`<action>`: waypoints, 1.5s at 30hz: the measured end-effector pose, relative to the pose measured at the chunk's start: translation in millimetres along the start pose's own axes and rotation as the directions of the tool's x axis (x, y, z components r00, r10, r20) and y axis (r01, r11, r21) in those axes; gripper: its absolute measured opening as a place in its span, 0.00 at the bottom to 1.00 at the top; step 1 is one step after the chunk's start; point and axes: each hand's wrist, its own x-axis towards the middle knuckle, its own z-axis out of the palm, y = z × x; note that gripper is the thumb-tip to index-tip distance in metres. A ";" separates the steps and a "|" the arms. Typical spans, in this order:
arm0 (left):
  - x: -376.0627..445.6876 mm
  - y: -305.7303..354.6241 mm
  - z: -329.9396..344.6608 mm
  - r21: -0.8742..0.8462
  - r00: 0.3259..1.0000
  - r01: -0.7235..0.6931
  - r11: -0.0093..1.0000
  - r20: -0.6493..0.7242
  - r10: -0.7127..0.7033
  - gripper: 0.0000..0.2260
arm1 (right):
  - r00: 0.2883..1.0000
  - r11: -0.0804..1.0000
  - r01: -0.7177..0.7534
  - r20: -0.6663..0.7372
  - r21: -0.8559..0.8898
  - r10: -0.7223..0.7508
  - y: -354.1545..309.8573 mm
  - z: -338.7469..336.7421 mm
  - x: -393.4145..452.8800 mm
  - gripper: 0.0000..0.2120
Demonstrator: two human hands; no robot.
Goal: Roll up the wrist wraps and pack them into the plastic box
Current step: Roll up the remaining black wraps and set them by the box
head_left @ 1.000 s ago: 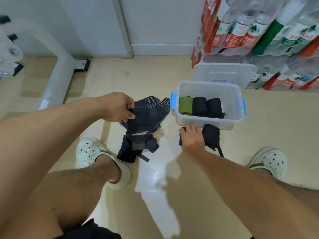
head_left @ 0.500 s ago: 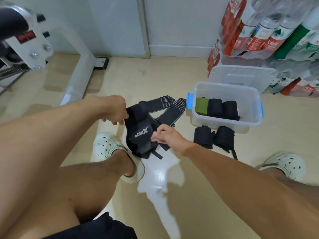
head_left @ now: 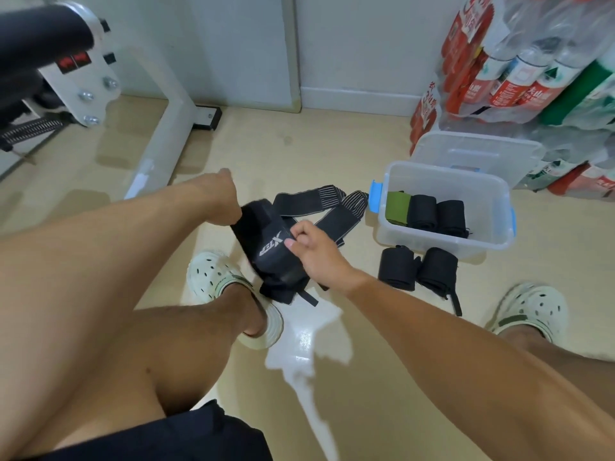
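Note:
A bundle of unrolled black wrist wraps (head_left: 273,251) with a white logo hangs just above the floor between my feet. My left hand (head_left: 221,202) grips its upper left end. My right hand (head_left: 312,247) pinches the wrap's right edge beside the logo. Two striped strap ends (head_left: 336,201) trail toward the clear plastic box (head_left: 486,241) with blue latches. Inside the box lie one green roll (head_left: 397,207) and two black rolls (head_left: 436,216). Two more black rolled wraps (head_left: 417,269) lie on the floor in front of the box.
The box lid (head_left: 479,151) leans behind the box against shrink-wrapped packs of water bottles (head_left: 532,68) at the right. A white gym bench frame (head_left: 166,128) stands at the left. My feet in pale clogs (head_left: 226,284) flank the wraps on the beige floor.
My right hand left the rolled wraps by the box and moved left to pinch the unrolled wrap. My left hand lifted its end slightly. The view shifted left.

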 end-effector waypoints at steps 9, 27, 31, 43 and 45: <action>-7.4 29.1 0.3 -0.389 0.942 -0.308 0.868 0.005 0.336 0.11 | 0.974 0.977 0.212 0.088 -0.033 -0.209 -56.3 -65.2 15.2 0.06; 27.7 -4.9 5.1 -0.207 0.976 -0.142 0.968 -0.193 0.102 0.14 | 0.530 0.517 -0.846 0.108 0.131 0.841 106.9 71.6 22.5 0.26; 31.9 -9.3 5.3 -0.206 0.979 -0.134 0.969 -0.178 0.098 0.14 | 0.646 0.646 -0.763 -0.004 0.041 0.763 106.6 87.9 32.8 0.12; -8.2 -23.6 -28.4 -0.389 0.942 -0.147 0.909 -0.334 0.010 0.12 | 0.931 0.954 -0.292 -0.246 -0.066 0.268 -39.9 -35.5 27.7 0.11; -27.3 -23.2 -36.9 -0.457 0.932 -0.165 0.874 -0.361 -0.013 0.11 | 0.954 0.970 -0.242 -0.183 0.006 0.239 -81.5 -65.9 16.2 0.10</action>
